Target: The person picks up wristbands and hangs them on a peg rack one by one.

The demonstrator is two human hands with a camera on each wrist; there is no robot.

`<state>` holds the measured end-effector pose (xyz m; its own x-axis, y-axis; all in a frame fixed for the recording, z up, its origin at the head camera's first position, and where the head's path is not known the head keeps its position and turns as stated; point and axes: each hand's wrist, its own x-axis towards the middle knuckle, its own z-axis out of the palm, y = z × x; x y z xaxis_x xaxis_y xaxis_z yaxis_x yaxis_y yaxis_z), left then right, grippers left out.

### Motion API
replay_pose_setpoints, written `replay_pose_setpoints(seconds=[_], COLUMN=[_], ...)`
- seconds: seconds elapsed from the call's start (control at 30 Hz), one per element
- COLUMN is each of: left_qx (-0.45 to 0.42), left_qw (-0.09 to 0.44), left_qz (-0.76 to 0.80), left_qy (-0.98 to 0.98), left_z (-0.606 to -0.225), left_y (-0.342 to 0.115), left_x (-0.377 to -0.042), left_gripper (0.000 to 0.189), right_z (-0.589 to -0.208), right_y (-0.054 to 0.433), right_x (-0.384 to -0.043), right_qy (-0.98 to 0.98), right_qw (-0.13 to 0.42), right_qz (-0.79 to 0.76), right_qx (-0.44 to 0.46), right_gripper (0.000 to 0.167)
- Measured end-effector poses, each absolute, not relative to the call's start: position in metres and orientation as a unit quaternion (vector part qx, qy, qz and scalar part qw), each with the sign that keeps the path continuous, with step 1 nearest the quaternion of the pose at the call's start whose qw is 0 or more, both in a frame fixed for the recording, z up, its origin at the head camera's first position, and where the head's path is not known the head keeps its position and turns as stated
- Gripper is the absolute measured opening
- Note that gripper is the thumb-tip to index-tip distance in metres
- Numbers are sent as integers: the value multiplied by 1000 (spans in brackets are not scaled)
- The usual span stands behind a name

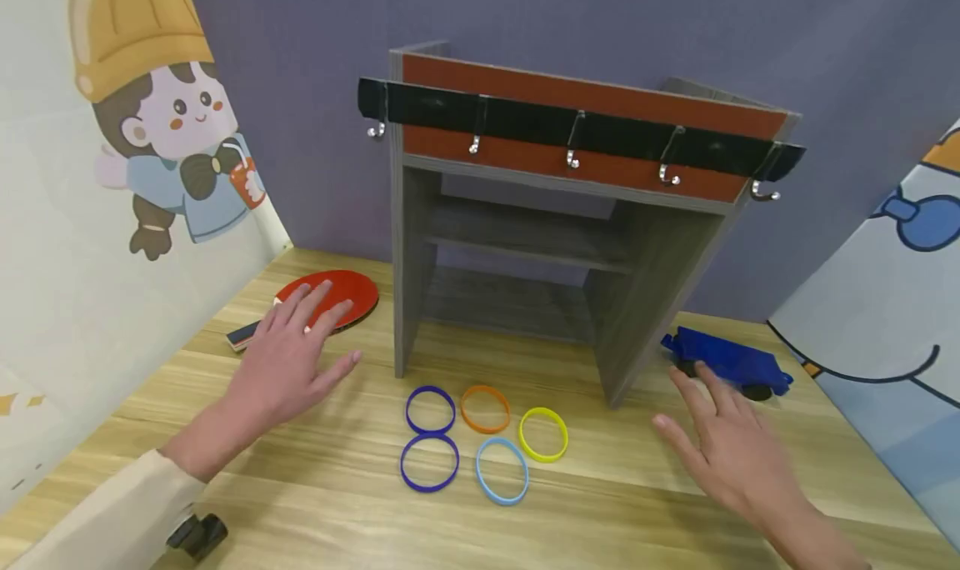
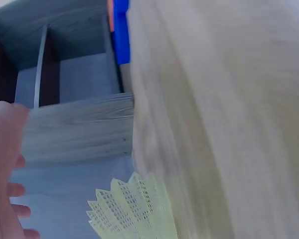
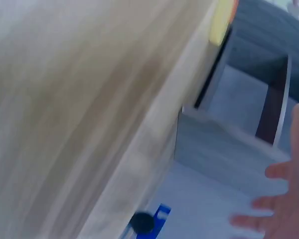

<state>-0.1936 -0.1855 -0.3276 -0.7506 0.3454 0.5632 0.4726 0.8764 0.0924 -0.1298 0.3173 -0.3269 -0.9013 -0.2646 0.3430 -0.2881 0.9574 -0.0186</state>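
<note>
My left hand (image 1: 288, 362) hovers with fingers spread at the left, partly covering a red table tennis paddle (image 1: 352, 291). At the right, my right hand (image 1: 738, 449) is held out, fingers apart, near a blue toy car (image 1: 727, 360). Neither holds anything. Between them lie several thin wristbands on the table: two dark blue ones (image 1: 408, 420) (image 1: 402, 470), an orange one (image 1: 485, 431), a yellow one (image 1: 564, 445) and a light blue one (image 1: 501, 501). Behind these stands a grey wooden shelf (image 1: 525, 232) bearing a black rail (image 1: 525, 120) with several metal hooks (image 1: 573, 160).
A yellow shuttlecock (image 2: 132, 209) shows beside the shelf in the left wrist view. The wooden table (image 1: 337, 495) meets a purple backdrop (image 1: 315, 137) behind the shelf. Cartoon-printed panels (image 1: 45, 262) border both sides. A black device (image 1: 197, 537) sits at my left wrist.
</note>
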Motion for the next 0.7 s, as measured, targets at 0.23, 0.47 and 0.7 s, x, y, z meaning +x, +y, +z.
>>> replay_pose_setpoints(seconds=[0.23,0.47,0.7], left_qx=[-232,-175,-183], left_qw=[312,282,277], left_qz=[-357,-526,-630], left_qy=[-849,-783,-703], left_z=[-320,-312,-300], left_y=[-176,-153,-129], left_x=[-219,-240,-232], left_gripper=[7,17,26], right_z=[-342,-358,-361], right_y=[281,245,224], right_x=[-140,-162,-176], right_qy=[-944,-951,-966], right_qw=[211,143,83], right_qz=[53,97,120], right_qx=[249,255,213], right_gripper=[39,34,22])
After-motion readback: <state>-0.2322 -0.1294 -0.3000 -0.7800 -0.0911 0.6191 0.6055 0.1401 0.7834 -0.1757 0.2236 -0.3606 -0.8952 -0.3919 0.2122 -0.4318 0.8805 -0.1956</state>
